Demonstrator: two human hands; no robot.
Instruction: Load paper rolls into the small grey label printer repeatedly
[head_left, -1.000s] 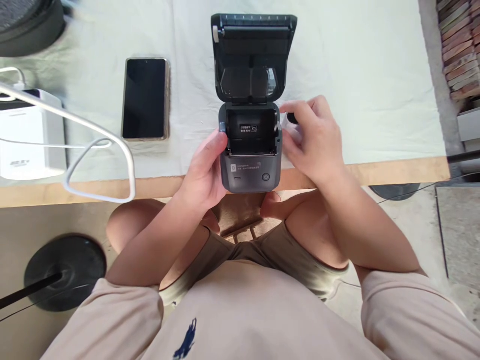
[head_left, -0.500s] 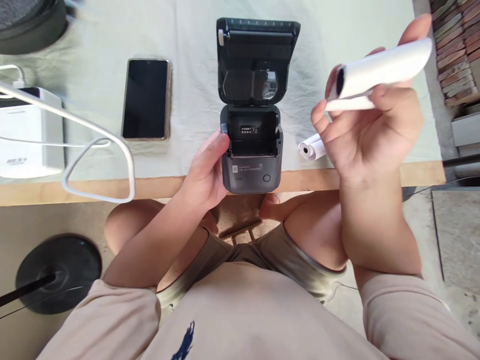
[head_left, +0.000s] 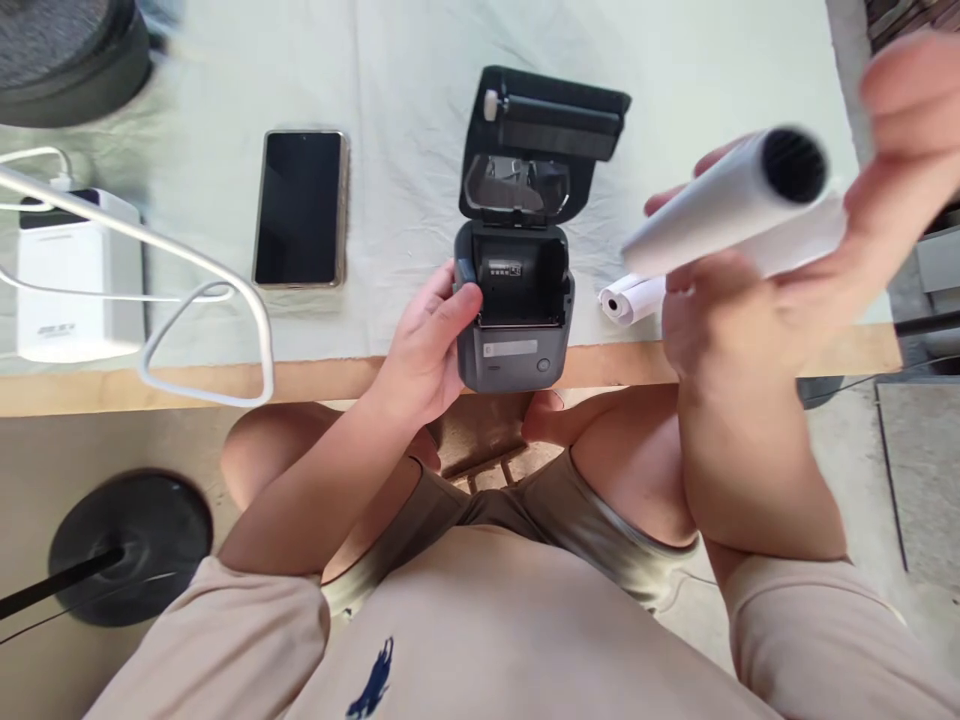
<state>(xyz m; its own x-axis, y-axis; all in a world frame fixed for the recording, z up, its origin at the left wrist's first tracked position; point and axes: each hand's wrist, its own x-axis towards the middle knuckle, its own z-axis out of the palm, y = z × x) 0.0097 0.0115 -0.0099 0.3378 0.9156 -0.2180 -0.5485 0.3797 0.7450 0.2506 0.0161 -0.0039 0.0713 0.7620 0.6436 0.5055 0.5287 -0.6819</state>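
My left hand [head_left: 427,345] grips the left side of a dark grey label printer [head_left: 517,370], its thumb on the rim. The printer's lid [head_left: 517,190] is raised, and the paper bay below it holds no roll. In my right hand [head_left: 720,320], blurred by motion, is a white paper roll [head_left: 705,205] with a loose flap of paper under it; the dark hollow of its core faces up and right. A smaller white roll [head_left: 634,298] lies on the cloth between the printer and my right hand.
A phone [head_left: 301,210] lies dark-screened to the left. Farther left stand a white charger block [head_left: 79,280] and a looped white cable [head_left: 262,370]. A round black object [head_left: 75,60] occupies the back left corner. The wooden table edge [head_left: 337,380] runs along the front.
My right hand has turned the paper roll over, so its open end now faces right instead of left. The printer has shifted slightly right in view and its lid sits at a different tilt.
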